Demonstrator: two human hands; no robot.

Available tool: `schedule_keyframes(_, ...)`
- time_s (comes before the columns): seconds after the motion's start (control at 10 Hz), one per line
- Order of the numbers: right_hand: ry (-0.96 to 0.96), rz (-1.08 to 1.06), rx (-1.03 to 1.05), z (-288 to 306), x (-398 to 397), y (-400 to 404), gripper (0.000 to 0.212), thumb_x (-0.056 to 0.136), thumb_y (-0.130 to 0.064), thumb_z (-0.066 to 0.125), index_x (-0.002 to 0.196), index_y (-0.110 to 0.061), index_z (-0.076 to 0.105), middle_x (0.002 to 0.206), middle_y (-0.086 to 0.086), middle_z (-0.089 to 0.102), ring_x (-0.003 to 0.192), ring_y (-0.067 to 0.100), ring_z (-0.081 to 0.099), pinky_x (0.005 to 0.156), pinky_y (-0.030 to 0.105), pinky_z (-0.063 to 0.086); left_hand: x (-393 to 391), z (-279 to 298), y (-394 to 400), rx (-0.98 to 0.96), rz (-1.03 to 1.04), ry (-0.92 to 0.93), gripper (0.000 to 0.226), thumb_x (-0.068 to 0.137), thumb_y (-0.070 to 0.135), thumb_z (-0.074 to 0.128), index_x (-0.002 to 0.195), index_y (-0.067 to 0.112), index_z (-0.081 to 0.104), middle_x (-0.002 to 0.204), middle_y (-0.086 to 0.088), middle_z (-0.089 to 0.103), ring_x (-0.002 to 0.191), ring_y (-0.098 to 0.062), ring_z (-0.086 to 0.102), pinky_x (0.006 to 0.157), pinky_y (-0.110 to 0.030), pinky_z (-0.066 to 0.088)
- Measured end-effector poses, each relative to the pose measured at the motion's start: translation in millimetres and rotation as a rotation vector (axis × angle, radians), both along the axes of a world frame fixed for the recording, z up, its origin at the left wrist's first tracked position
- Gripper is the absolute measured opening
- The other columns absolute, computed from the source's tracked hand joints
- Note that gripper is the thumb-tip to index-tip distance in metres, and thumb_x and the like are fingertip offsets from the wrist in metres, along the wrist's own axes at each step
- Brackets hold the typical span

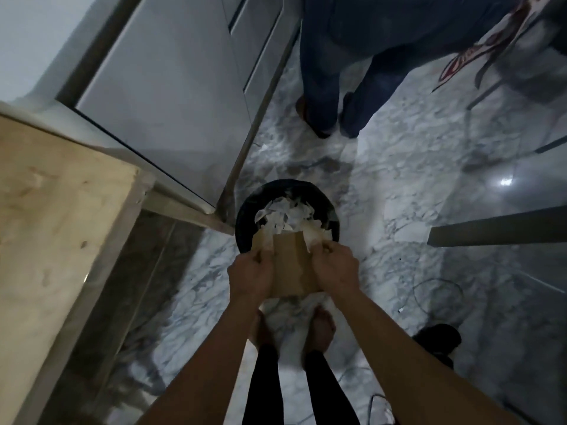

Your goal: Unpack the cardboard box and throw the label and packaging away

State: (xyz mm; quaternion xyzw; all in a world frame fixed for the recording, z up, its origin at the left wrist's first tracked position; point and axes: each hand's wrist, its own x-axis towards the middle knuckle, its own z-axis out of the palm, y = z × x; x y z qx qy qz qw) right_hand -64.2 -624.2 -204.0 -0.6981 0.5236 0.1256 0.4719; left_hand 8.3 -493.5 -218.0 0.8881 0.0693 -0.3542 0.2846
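I hold a small brown cardboard box point(291, 265) over the near rim of a round black bin point(245, 210) on the floor. My left hand point(250, 273) grips the box's left side and my right hand point(336, 266) grips its right side. White packaging paper point(316, 234) sticks out of the box's far end by my right fingers. Inside the bin lie several crumpled white paper scraps point(285, 216). The box's inside is hidden from me.
A pale wooden table top point(55, 225) fills the left. White cabinet doors point(171, 87) stand behind the bin. Another person's legs in jeans point(337, 96) stand beyond it. A grey table leg point(497, 231) and chair legs are at right. Cables point(438, 296) lie on the marble floor.
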Motion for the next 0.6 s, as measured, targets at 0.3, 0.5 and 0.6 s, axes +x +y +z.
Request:
schedule_keyframes(0.3,0.032,-0.035,-0.033,-34,15,-23,0.053,0.103,-0.039,0.032,0.147,-0.011,0.037,0.148,0.013,0.044,0.133,0.032,0.043,0.109,0.036,0.033,34,-17,-5,-0.032,-0.109,0.095,0.066,0.103,0.052,0.028,0.156,0.013,0.023,0.16,-0.014,0.03,0.146,-0.033,0.03,0.116,-0.038,0.026)
schedule_keyframes(0.5,0.077,0.093,0.008,29,8,-25,0.049,0.103,-0.036,0.032,0.138,-0.006,0.048,0.14,0.016,0.051,0.125,0.033,0.049,0.1,0.034,0.038,19,57,10,-0.102,-0.09,0.05,0.053,0.104,0.045,0.037,0.137,0.008,0.054,0.143,-0.015,0.052,0.132,-0.032,0.047,0.106,-0.035,0.037)
schedule_keyframes(0.6,0.057,0.153,0.009,79,8,-22,0.044,0.104,-0.033,0.031,0.126,-0.004,0.057,0.13,0.016,0.057,0.116,0.033,0.054,0.089,0.03,0.038,12,102,15,-0.133,-0.053,0.009,0.047,0.102,0.048,0.04,0.123,0.012,0.062,0.137,-0.017,0.057,0.128,-0.035,0.051,0.106,-0.043,0.042)
